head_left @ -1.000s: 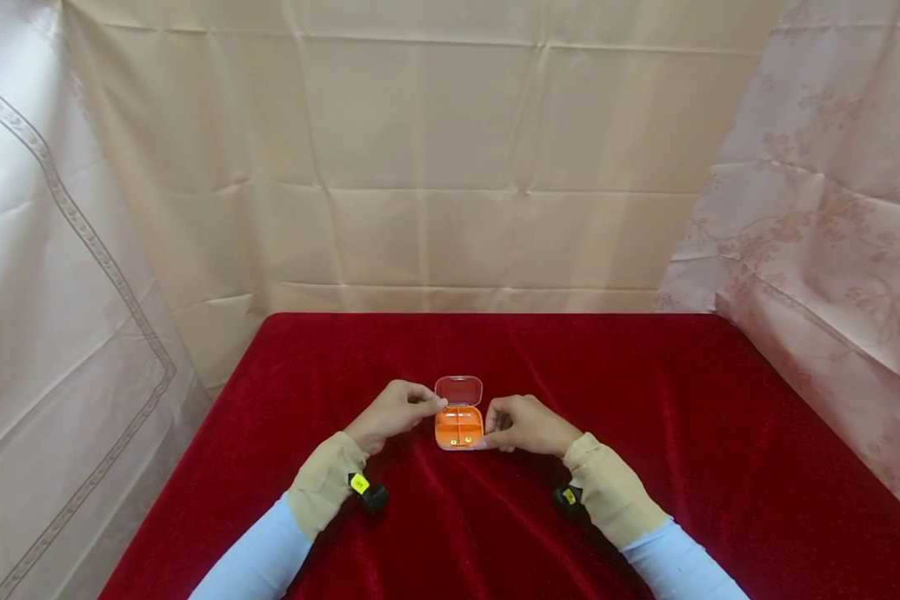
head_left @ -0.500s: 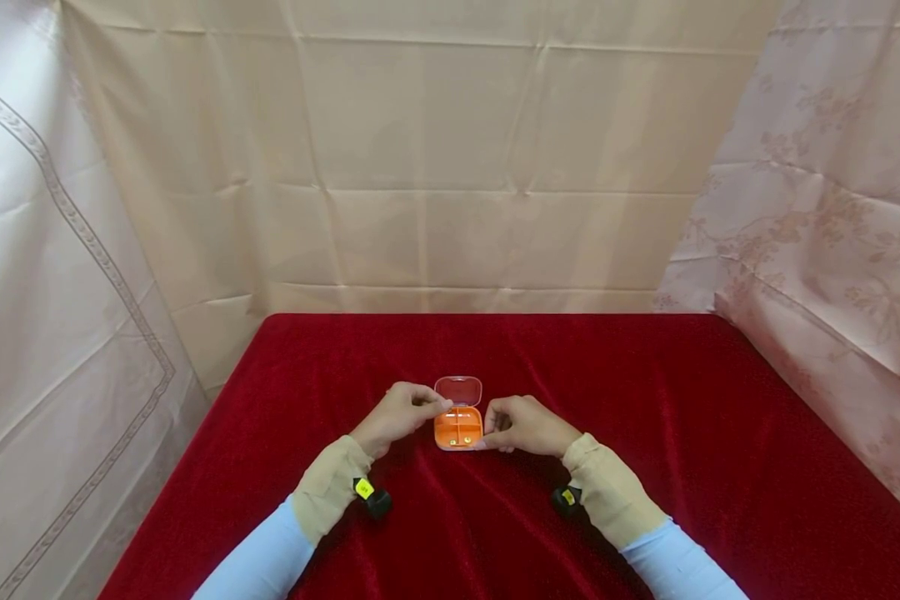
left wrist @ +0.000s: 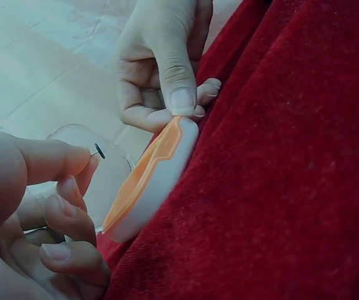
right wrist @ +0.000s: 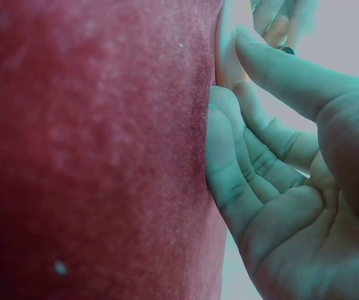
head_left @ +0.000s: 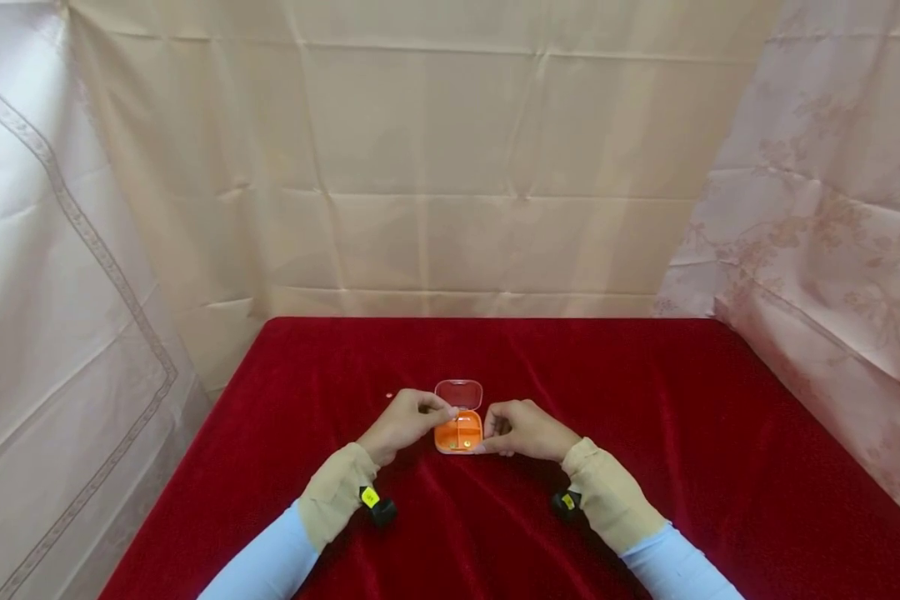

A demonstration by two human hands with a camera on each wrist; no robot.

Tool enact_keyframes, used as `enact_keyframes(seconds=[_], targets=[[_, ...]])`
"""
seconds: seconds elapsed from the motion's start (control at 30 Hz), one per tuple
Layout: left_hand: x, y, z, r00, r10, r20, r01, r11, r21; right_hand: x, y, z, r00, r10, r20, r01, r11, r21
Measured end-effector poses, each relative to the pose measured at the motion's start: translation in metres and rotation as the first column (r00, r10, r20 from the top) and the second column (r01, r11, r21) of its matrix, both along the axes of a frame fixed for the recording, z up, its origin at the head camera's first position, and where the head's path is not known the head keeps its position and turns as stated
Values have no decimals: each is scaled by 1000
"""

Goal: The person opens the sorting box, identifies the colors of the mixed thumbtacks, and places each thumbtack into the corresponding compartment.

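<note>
Both hands are held narrow; by the left hand [head_left: 403,422] a small pin [left wrist: 100,150] is pinched between thumb and forefinger, its dark, flat, round head set on a thin stem; by the right hand [head_left: 531,430] a pill box [head_left: 445,434] is gripped at its four o'clock, thumb on the rim, fingers against the side.

The pill box is laid on red cloth [head_left: 645,467], at six o'clock from the middle of the head view; it is formed of smooth orange plastic, a rounded square split into four compartments, with a white outer shell [left wrist: 154,197]; a clear, glossy lid [head_left: 461,393] is tipped back at its twelve o'clock; small yellow bits [head_left: 467,444] are seen at its five and seven o'clock, too tiny to be made out further; the cloth is velvety and softly creased; behind it, a beige curtain [head_left: 450,167] is hung, satiny and folded.

Compared with a second ago, the left fingertips have been brought from the lid's near left corner to the compartment at eleven o'clock; a pale fleck [head_left: 389,395] has been uncovered at ten o'clock from the pill box; the right hand's grip is unchanged.
</note>
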State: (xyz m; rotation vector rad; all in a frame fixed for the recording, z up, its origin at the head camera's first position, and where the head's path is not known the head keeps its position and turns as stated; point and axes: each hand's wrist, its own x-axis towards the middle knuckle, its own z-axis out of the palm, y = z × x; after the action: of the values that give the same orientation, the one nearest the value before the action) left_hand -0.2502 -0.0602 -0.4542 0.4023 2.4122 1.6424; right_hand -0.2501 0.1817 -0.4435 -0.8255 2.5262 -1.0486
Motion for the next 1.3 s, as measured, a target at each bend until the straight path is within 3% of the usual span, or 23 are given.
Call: enact_keyframes(seconds=[0.77, 1.3], targets=[[5, 8, -8, 999, 35, -39, -34, 999, 34, -2, 1, -5, 1000, 1, 24, -1, 1000, -4], [8, 17, -6, 993, 84, -83, -87, 996, -34, 0, 2, -1, 1000, -1, -2, 1, 1000, 2]])
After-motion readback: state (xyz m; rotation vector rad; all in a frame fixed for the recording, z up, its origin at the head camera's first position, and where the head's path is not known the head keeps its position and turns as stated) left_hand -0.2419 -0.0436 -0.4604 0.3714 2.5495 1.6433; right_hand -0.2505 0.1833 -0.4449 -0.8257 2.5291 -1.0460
